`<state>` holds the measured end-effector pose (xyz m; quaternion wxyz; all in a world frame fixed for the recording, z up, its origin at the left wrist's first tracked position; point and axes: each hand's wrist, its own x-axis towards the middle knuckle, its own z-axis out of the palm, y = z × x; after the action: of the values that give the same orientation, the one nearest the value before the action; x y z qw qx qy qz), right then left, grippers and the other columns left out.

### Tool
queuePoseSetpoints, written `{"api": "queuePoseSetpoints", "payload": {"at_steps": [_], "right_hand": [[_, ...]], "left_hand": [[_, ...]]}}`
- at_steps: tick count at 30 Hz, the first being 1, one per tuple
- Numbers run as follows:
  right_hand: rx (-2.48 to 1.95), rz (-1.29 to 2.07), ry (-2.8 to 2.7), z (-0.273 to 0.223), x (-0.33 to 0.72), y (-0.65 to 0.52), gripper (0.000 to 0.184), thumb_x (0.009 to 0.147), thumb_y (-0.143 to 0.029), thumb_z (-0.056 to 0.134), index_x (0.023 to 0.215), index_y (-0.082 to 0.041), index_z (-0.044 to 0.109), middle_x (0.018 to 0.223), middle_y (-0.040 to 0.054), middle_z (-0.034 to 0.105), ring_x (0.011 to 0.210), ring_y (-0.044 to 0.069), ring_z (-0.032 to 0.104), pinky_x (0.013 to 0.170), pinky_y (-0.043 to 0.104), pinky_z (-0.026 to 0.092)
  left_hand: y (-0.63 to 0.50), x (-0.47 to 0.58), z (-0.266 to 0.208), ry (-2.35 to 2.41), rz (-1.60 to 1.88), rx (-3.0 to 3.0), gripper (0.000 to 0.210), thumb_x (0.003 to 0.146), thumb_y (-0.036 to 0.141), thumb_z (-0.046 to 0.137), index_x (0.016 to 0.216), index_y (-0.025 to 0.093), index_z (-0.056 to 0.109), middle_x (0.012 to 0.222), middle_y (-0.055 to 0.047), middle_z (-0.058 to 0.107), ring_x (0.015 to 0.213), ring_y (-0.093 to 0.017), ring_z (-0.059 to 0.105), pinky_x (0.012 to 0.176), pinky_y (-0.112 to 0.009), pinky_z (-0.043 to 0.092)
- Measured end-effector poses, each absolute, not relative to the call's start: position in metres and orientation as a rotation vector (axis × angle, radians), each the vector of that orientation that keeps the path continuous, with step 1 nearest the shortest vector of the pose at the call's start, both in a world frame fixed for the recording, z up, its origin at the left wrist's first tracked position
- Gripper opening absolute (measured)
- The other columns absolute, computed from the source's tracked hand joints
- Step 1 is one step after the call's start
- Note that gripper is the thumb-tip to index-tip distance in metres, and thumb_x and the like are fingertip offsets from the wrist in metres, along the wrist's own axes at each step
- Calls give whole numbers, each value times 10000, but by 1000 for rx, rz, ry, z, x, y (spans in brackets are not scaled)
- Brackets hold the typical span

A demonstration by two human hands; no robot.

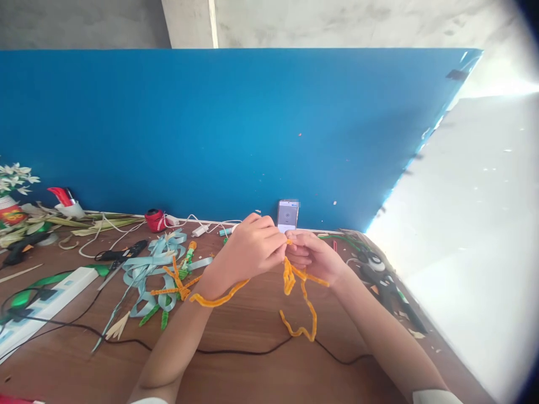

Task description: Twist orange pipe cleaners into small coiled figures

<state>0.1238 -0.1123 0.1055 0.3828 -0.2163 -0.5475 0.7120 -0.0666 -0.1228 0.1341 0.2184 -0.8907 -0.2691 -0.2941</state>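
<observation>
Pinching an orange pipe cleaner [288, 280] in narrow grips, left hand [248, 247] and right hand [315, 257] meet before the phone [287, 214]. Blue ribbon [145, 268] lies left of the phone.

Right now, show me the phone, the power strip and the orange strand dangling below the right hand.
Phone [287, 214], head view: its screen.
Power strip [51, 308], head view: white casing.
Orange strand [314, 317], head view: its curve.
</observation>
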Motion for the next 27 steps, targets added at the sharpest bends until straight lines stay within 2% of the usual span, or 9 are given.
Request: {"api": "queuePoseSetpoints", "payload": {"at_steps": [2,5,8,10,14,17,21,24,27], "right_hand": [[-606,1479,-1547,105,126,-114,285,886,-424,632,746,-191,546,552,-73,360,473,74,268,462,228,214],[-713,641,-1762,102,131,-115,155,904,-361,647,942,-212,627,719,-7,589,574,110,453,544,259,348],[-674,-142,-1862,97,137,-112,121,914,-235,631,1031,-237,660,748,15,647,628,138,531,596,283,397],[-639,-405,-1895,95,139,-109,166,920,-199,621,1071,-247,670,787,36,679,693,162,580,640,298,432],[-685,-597,-1987,94,141,-107,202,946,-191,585,1099,-279,683,929,57,719,785,180,608,689,314,454],[-699,-663,-2046,90,143,-104,236,954,-170,556,1125,-285,671,951,54,721,813,181,596,694,317,435],[-645,-723,-2037,83,146,-99,243,955,-155,506,1070,-292,672,942,51,710,839,193,584,702,335,409],[-665,-585,-2063,85,142,-100,236,963,-190,464,1031,-282,670,932,64,693,844,208,571,725,352,413],[-684,-246,-2066,97,136,-109,194,977,-236,449,945,-231,640,879,78,646,816,205,529,738,356,417]], "left_hand": [[-124,-64,134,-862,-982,-2582,284,950,177,446,671,177,499,653,-6,564,745,-160,497,707,-338,338],[-125,-61,136,-1128,-1254,-2799,306,969,247,421,670,183,432,666,8,490,703,-143,447,658,-303,340],[-126,-62,140,-1337,-1405,-3121,253,951,254,424,707,186,434,695,24,448,659,-120,405,600,-267,329],[-127,-63,142,-1368,-1452,-3293,199,926,226,421,739,184,477,718,21,465,671,-116,422,608,-253,354],[-126,-65,141,-1499,-1471,-3381,200,893,224,427,705,176,479,711,8,475,647,-110,427,595,-248,386],[-126,-65,141,-1559,-1476,-3438,219,876,227,435,662,178,437,682,12,442,629,-110,416,591,-248,384],[-128,-64,142,-1416,-1376,-3509,167,875,203,449,709,181,443,703,27,416,629,-104,357,574,-245,320],[-127,-65,142,-1393,-1245,-3392,205,899,201,442,700,183,396,687,36,389,626,-104,317,559,-259,261],[-124,-67,142,-1281,-1066,-3246,272,946,248,440,686,178,400,687,32,422,649,-112,350,586,-268,275]]}}
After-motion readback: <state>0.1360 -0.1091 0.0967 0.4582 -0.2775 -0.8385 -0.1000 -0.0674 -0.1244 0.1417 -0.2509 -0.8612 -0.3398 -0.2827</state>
